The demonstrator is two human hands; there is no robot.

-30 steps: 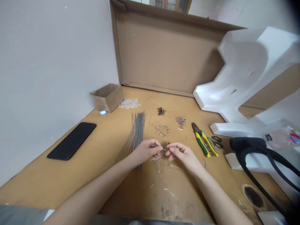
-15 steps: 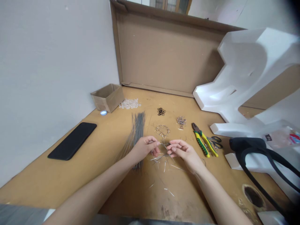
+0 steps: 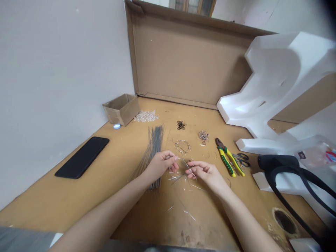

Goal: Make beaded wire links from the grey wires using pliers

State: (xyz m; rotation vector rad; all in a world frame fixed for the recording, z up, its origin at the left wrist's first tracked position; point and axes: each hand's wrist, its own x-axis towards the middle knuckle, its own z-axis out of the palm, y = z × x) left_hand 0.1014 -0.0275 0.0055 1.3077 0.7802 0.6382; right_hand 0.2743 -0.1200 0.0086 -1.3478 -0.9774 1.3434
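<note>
My right hand point(image 3: 203, 172) pinches a thin bent wire piece point(image 3: 193, 171), whose silvery strands cross and stick out past the fingertips. Just left of it, my left hand point(image 3: 166, 161) has its thumb and forefinger pressed together. What lies in that pinch, if anything, is too small to make out. A bundle of straight grey wires point(image 3: 156, 136) lies under and behind my left hand. Below both hands, loose cut wires point(image 3: 176, 177) are scattered. A loose ring of bent wire pieces point(image 3: 182, 147) sits just beyond the fingertips.
Pliers with yellow-green handles point(image 3: 226, 157) and scissors point(image 3: 243, 159) lie right. Farther back are black rings point(image 3: 181, 125), small metal parts point(image 3: 203, 135), clear bits point(image 3: 147, 116) and a cardboard box point(image 3: 122, 110). A black phone point(image 3: 82, 157) lies left; white foam point(image 3: 273, 77) stands right.
My hands have drawn slightly apart. The wire piece now stands clear in my right fingers, its crossed strands turned toward me; earlier, both hands' fingertips were close around it.
</note>
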